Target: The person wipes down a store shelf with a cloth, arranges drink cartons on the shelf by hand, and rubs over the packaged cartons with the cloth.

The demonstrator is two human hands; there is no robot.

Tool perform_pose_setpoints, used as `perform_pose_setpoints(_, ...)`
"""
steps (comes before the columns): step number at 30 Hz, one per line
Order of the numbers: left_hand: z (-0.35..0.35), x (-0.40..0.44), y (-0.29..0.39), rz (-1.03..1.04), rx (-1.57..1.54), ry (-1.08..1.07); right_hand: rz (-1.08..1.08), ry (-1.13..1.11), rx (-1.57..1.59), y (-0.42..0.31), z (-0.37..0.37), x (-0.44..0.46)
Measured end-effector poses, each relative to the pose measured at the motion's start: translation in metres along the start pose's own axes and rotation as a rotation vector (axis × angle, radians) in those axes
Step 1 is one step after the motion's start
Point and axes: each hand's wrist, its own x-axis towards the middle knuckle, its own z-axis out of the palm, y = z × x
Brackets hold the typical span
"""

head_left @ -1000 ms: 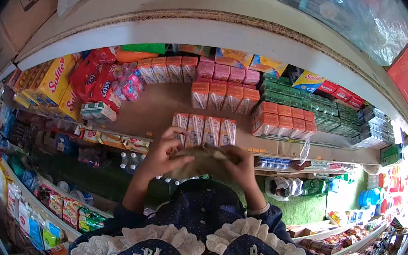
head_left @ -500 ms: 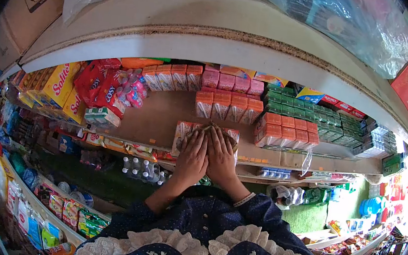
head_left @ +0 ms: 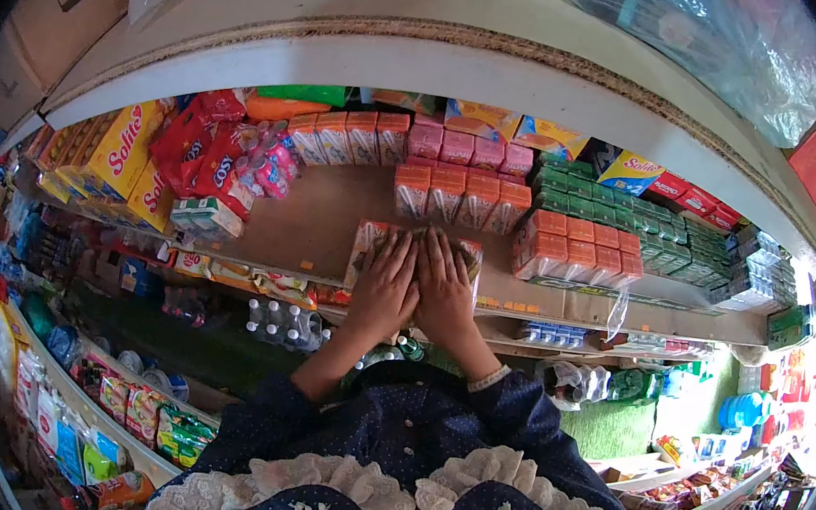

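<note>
My left hand (head_left: 386, 283) and my right hand (head_left: 444, 284) lie side by side, inner edges touching, near the shelf's front edge. Their fingers are stretched out and point away from me. Beneath both palms is a dark brownish cloth (head_left: 471, 260), mostly covered by the hands. The cloth rests over a row of orange-and-white small cartons (head_left: 364, 240), whose ends show on either side. Just behind stands another block of orange-and-white cartons (head_left: 462, 198).
Pink cartons (head_left: 471, 148), green cartons (head_left: 585, 205) and more orange cartons (head_left: 575, 249) stand on the shelf. Red Cosy packs (head_left: 212, 167) and yellow Solite boxes (head_left: 127, 158) are at left. An upper shelf board (head_left: 429, 66) overhangs; bottles (head_left: 279, 324) sit below.
The view has tipped slightly, showing more of the shelf's back. Both hands stay together on the cloth; the fingers lie a little flatter and closer together.
</note>
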Motion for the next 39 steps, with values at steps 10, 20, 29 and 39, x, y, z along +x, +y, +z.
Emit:
perform_pose_setpoints(10,-0.016,-0.022,0.008,0.028,-0.015,-0.035,-0.008,-0.092,0.047,-0.010,-0.012,-0.019)
perform_pose_setpoints(20,-0.001,0.007,-0.010,0.035,0.057,0.004,0.032,-0.025,0.092,0.002,-0.004,0.004)
perform_pose_setpoints(29,-0.033,-0.034,0.012,0.093,-0.046,-0.168,0.109,-0.094,0.094,-0.033,-0.033,-0.043)
perform_pose_setpoints(39,-0.014,0.037,-0.041,0.204,-0.192,0.128,0.150,-0.033,0.115,0.007,-0.012,0.008)
